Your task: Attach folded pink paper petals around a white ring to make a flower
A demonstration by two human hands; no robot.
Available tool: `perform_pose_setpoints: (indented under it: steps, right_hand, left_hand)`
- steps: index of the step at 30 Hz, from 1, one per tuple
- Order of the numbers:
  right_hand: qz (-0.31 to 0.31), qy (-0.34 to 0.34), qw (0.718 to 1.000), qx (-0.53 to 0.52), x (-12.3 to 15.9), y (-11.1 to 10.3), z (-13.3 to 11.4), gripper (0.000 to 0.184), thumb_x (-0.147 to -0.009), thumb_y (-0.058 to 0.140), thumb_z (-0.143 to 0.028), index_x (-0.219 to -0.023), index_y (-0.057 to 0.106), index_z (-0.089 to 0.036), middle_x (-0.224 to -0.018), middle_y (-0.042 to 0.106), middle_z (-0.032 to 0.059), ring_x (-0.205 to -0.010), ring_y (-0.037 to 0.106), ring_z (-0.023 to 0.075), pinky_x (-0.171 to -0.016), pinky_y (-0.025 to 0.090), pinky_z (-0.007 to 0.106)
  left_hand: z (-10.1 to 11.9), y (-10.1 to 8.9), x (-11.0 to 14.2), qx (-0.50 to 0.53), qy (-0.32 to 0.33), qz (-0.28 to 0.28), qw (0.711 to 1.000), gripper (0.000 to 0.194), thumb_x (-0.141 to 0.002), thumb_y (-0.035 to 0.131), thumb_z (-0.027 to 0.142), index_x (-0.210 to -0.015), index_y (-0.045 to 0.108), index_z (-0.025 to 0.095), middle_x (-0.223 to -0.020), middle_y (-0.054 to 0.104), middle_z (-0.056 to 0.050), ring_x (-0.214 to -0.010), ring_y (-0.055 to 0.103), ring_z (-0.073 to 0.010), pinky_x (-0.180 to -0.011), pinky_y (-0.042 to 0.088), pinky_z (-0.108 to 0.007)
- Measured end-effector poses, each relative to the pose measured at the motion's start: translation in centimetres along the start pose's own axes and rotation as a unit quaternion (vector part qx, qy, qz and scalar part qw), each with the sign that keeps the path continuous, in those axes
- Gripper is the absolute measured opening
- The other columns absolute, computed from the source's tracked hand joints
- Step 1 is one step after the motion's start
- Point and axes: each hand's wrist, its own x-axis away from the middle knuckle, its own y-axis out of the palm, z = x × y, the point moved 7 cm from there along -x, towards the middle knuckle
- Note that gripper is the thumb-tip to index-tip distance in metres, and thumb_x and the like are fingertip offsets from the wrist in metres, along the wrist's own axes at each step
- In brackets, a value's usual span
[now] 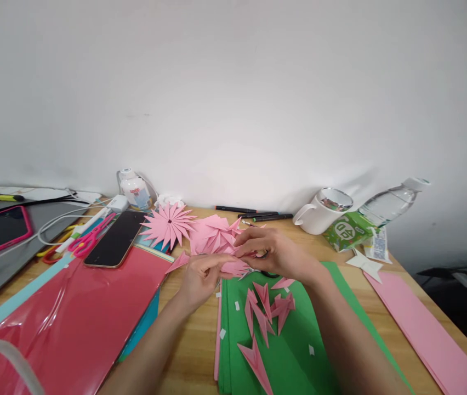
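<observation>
My left hand (pixel 201 276) and my right hand (pixel 278 253) meet over the far end of a green paper stack (pixel 295 367). Their fingertips pinch pink folded paper (pixel 235 267), partly covered by the fingers. Right behind them lies a heap of pink folded paper (pixel 209 233). To its left, a finished-looking pink paper star (pixel 170 221) with many points stands against a blue item. Several loose pink folded pieces (pixel 255 362) are scattered on the green paper, among small white scraps (pixel 222 333). Dark-handled scissors (pixel 267 274) show partly beneath my right hand.
At left are a red sheet pack (pixel 114 312), a black phone (pixel 115 240), pink scissors (pixel 91 236) and a white bottle (pixel 135 189). Black markers (pixel 258 215) lie by the wall. A white mug (pixel 324 211), green box (pixel 346 230), tilted water bottle (pixel 393 201) and pink strips (pixel 426 329) are right.
</observation>
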Motion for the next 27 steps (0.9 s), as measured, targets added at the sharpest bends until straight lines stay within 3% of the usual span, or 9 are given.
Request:
perform_pose_setpoints:
  steps: [9,17,27]
  right_hand:
    - [0.013,0.010,1.000,0.015,0.1,-0.6,-0.2,0.010,-0.083,0.063,-0.019,-0.087,0.073,-0.020,-0.100,0.067,0.0083,-0.085,0.064,0.0164,-0.070,0.052,0.028]
    - [0.043,0.028,0.998,0.030,0.3,-1.5,-0.8,0.017,-0.083,0.060,-0.015,-0.093,0.073,-0.021,-0.111,0.066,0.0101,-0.095,0.065,0.0197,-0.080,0.053,0.033]
    - [0.013,0.066,0.997,0.041,0.4,-0.5,0.3,0.020,-0.082,0.059,-0.013,-0.094,0.072,-0.022,-0.120,0.059,0.0096,-0.106,0.060,0.0209,-0.088,0.050,0.036]
  left_hand:
    - [0.3,0.0,0.1,-0.050,0.024,0.001,0.998,0.031,-0.088,0.044,0.017,-0.095,0.074,0.020,-0.091,0.075,-0.005,-0.072,0.072,-0.0158,-0.057,0.060,-0.023]
    - [1.9,-0.7,0.3,-0.229,0.152,0.055,0.960,0.036,-0.083,0.041,0.006,-0.097,0.072,0.019,-0.080,0.076,-0.003,-0.068,0.071,-0.0141,-0.062,0.056,-0.022]
    - [1.0,-0.3,0.5,-0.178,0.150,0.030,0.972,0.038,-0.084,0.040,0.004,-0.106,0.068,0.020,-0.094,0.075,-0.004,-0.079,0.070,-0.0122,-0.067,0.058,-0.021]
